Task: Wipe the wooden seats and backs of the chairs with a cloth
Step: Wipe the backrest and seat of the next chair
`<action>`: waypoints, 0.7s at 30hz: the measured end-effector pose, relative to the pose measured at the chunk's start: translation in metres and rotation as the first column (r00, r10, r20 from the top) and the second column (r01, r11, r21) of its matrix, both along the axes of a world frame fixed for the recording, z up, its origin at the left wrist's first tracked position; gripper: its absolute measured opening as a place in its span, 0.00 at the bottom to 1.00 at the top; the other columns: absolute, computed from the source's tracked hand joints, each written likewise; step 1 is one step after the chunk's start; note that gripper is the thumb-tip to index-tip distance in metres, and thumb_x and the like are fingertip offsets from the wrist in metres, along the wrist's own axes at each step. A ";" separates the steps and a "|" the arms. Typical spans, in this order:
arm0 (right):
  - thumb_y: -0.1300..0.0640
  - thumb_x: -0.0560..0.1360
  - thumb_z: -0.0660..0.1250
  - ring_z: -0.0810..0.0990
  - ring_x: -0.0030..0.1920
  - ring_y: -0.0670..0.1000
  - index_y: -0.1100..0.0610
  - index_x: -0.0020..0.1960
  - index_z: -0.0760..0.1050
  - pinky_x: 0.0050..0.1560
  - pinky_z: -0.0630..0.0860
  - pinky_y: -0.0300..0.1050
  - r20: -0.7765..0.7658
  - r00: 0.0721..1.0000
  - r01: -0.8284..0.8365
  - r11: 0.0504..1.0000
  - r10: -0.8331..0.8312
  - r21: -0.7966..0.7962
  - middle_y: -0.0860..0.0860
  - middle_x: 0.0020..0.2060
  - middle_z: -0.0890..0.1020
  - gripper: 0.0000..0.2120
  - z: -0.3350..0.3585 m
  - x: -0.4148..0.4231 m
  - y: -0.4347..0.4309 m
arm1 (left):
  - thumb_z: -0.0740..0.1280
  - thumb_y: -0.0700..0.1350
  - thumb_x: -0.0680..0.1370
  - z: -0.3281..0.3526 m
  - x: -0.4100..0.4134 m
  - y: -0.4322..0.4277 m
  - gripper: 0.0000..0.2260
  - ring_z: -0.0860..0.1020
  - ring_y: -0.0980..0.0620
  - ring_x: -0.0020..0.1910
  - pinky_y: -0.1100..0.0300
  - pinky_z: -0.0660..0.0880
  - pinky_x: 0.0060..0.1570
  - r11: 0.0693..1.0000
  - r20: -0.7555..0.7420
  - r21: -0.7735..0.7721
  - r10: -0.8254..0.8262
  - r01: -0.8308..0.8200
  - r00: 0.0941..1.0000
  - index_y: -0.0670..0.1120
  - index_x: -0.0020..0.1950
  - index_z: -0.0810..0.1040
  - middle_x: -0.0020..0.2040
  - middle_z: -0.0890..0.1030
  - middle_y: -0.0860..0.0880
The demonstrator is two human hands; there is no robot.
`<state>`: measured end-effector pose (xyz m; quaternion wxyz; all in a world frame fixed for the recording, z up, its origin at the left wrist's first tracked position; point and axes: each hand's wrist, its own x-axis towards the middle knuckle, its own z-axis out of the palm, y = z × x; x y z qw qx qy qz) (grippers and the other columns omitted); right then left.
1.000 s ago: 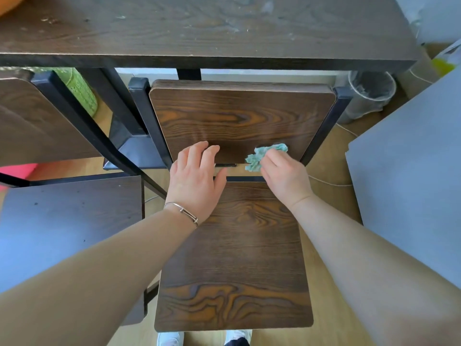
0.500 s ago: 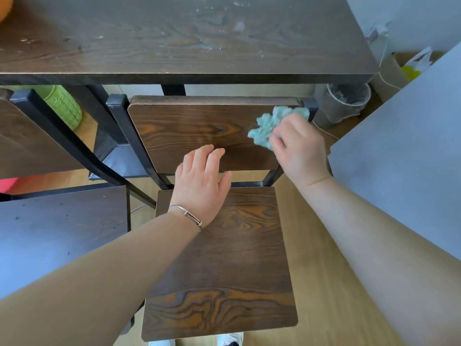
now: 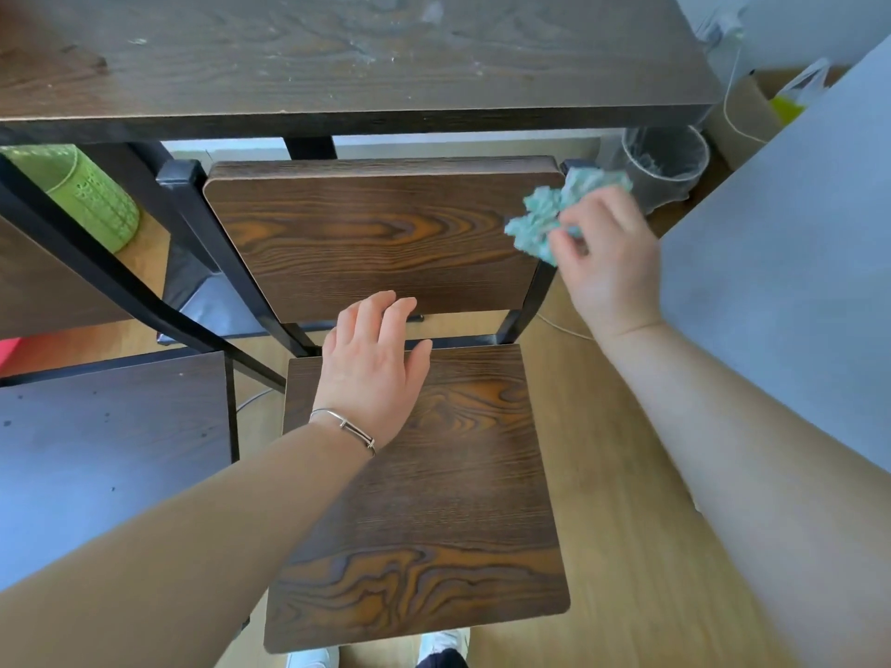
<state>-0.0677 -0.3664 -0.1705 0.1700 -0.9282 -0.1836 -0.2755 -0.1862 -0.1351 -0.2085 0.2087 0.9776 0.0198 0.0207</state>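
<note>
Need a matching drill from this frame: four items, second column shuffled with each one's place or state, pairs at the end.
Column one
1. cloth
2. left hand
3. green container
4. clear bin

Column two
a. under the table, left of the backrest
b. right of the backrest, by the table's end
c. gripped by the right hand at the backrest's right edge
d. open, over the rear of the seat

Pairs: 1-c, 2-d, 3-a, 4-b

1. Looks bright, with soft daylight strongest at far right.
2. Shows a pale sheen on the table top [image 3: 337, 50] and the grey surface [image 3: 795, 282] at right.
3. Casts only faint, diffuse shadows beneath that top.
4. Bends straight edges near the borders.
5. Blurs the cloth [image 3: 545, 219] slightly; softens the near forearms.
</note>
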 end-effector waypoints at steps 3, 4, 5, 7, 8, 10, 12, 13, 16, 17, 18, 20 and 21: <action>0.56 0.78 0.66 0.78 0.48 0.52 0.61 0.47 0.77 0.43 0.70 0.34 0.067 0.998 -0.020 1.000 0.019 0.016 0.57 0.47 0.79 0.08 0.022 0.009 -0.004 | 0.59 0.54 0.80 0.003 0.004 -0.012 0.21 0.66 0.45 0.68 0.47 0.67 0.64 1.000 0.006 -0.010 -0.024 0.024 1.000 0.47 0.71 0.68 0.70 0.69 0.47; 0.55 0.78 0.66 0.79 0.49 0.52 0.61 0.47 0.77 0.44 0.70 0.34 0.065 0.998 -0.022 1.000 0.021 0.017 0.57 0.48 0.80 0.08 0.021 0.009 -0.006 | 0.59 0.53 0.80 0.004 0.006 -0.015 0.21 0.66 0.45 0.68 0.47 0.67 0.64 0.999 0.011 -0.017 -0.030 0.030 0.999 0.47 0.71 0.68 0.70 0.69 0.47; 0.56 0.78 0.66 0.79 0.49 0.52 0.61 0.47 0.77 0.44 0.70 0.33 0.054 0.998 -0.021 1.000 0.020 0.023 0.57 0.48 0.80 0.08 0.016 0.008 -0.007 | 0.59 0.53 0.80 0.004 0.007 -0.018 0.21 0.66 0.45 0.68 0.46 0.67 0.64 0.999 0.016 -0.024 -0.034 0.034 0.999 0.47 0.71 0.68 0.70 0.69 0.47; 0.57 0.77 0.67 0.79 0.49 0.52 0.61 0.47 0.77 0.42 0.70 0.33 0.000 1.000 -0.004 0.999 0.004 0.052 0.57 0.48 0.80 0.07 -0.001 0.003 -0.011 | 0.59 0.53 0.80 0.002 0.008 -0.021 0.21 0.67 0.45 0.68 0.46 0.68 0.64 0.999 0.025 -0.032 -0.039 0.040 0.999 0.47 0.71 0.69 0.69 0.70 0.46; 0.57 0.77 0.67 0.79 0.48 0.52 0.61 0.46 0.77 0.41 0.69 0.34 -0.046 0.999 0.007 0.998 -0.004 0.067 0.57 0.47 0.79 0.06 -0.013 -0.001 -0.012 | 0.59 0.53 0.80 0.000 0.008 -0.022 0.21 0.67 0.44 0.68 0.46 0.68 0.63 0.999 0.023 -0.029 -0.042 0.042 0.999 0.47 0.71 0.69 0.69 0.70 0.46; 0.58 0.76 0.68 0.79 0.47 0.53 0.61 0.45 0.76 0.40 0.68 0.35 -0.159 0.987 0.032 0.994 -0.016 0.101 0.56 0.46 0.79 0.06 -0.042 -0.012 -0.014 | 0.58 0.54 0.80 -0.007 0.007 -0.020 0.21 0.66 0.45 0.68 0.46 0.68 0.63 0.999 0.012 -0.017 -0.046 0.047 0.999 0.47 0.71 0.68 0.69 0.69 0.46; 0.58 0.76 0.69 0.79 0.47 0.52 0.61 0.46 0.75 0.39 0.71 0.36 -0.264 0.963 0.094 0.986 -0.055 0.139 0.55 0.47 0.78 0.06 -0.071 -0.023 -0.013 | 0.59 0.54 0.80 -0.017 0.005 -0.018 0.21 0.67 0.44 0.68 0.46 0.68 0.62 0.999 0.007 -0.017 -0.047 0.047 0.999 0.47 0.70 0.69 0.69 0.70 0.46; 0.58 0.76 0.70 0.79 0.46 0.52 0.61 0.46 0.75 0.38 0.72 0.36 -0.289 0.955 0.123 0.979 -0.071 0.164 0.55 0.47 0.78 0.06 -0.083 -0.027 -0.011 | 0.59 0.53 0.80 -0.023 0.004 -0.017 0.20 0.67 0.43 0.67 0.45 0.68 0.62 0.999 0.004 -0.020 -0.047 0.047 0.999 0.47 0.70 0.69 0.69 0.70 0.46; 0.61 0.75 0.70 0.76 0.41 0.52 0.62 0.42 0.74 0.35 0.76 0.44 -0.300 0.950 0.169 0.954 -0.091 0.246 0.55 0.43 0.77 0.06 -0.114 -0.033 -0.006 | 0.57 0.55 0.80 -0.041 0.001 -0.016 0.21 0.68 0.42 0.65 0.45 0.69 0.61 0.999 -0.027 -0.017 -0.044 0.043 0.999 0.47 0.69 0.69 0.68 0.70 0.46; 0.61 0.75 0.70 0.76 0.41 0.52 0.62 0.42 0.74 0.35 0.77 0.47 -0.314 0.944 0.187 0.948 -0.101 0.257 0.54 0.43 0.77 0.06 -0.123 -0.034 -0.005 | 0.56 0.56 0.79 -0.047 0.000 -0.017 0.22 0.69 0.42 0.64 0.45 0.69 0.61 0.999 -0.040 -0.016 -0.041 0.041 0.998 0.47 0.70 0.69 0.68 0.70 0.46; 0.62 0.74 0.70 0.76 0.40 0.52 0.61 0.41 0.74 0.35 0.77 0.49 -0.335 0.935 0.208 0.944 -0.115 0.257 0.54 0.42 0.76 0.07 -0.133 -0.036 -0.003 | 0.55 0.57 0.79 -0.052 -0.002 -0.018 0.23 0.69 0.42 0.64 0.45 0.69 0.61 0.999 -0.051 -0.018 -0.039 0.039 0.998 0.47 0.70 0.68 0.68 0.70 0.47; 0.62 0.74 0.71 0.76 0.40 0.52 0.61 0.40 0.73 0.35 0.77 0.51 -0.384 0.912 0.253 0.936 -0.146 0.245 0.53 0.41 0.76 0.07 -0.152 -0.039 -0.001 | 0.54 0.57 0.79 -0.061 -0.004 -0.020 0.23 0.69 0.43 0.63 0.46 0.69 0.60 0.999 -0.066 -0.023 -0.039 0.037 0.997 0.47 0.70 0.68 0.67 0.70 0.47; 0.62 0.74 0.71 0.76 0.39 0.52 0.61 0.40 0.73 0.35 0.76 0.51 -0.411 0.898 0.275 0.931 -0.160 0.240 0.53 0.41 0.76 0.07 -0.161 -0.040 0.000 | 0.54 0.57 0.79 -0.065 -0.005 -0.020 0.24 0.69 0.42 0.62 0.46 0.69 0.60 0.999 -0.071 -0.024 -0.037 0.035 0.997 0.47 0.70 0.68 0.67 0.70 0.47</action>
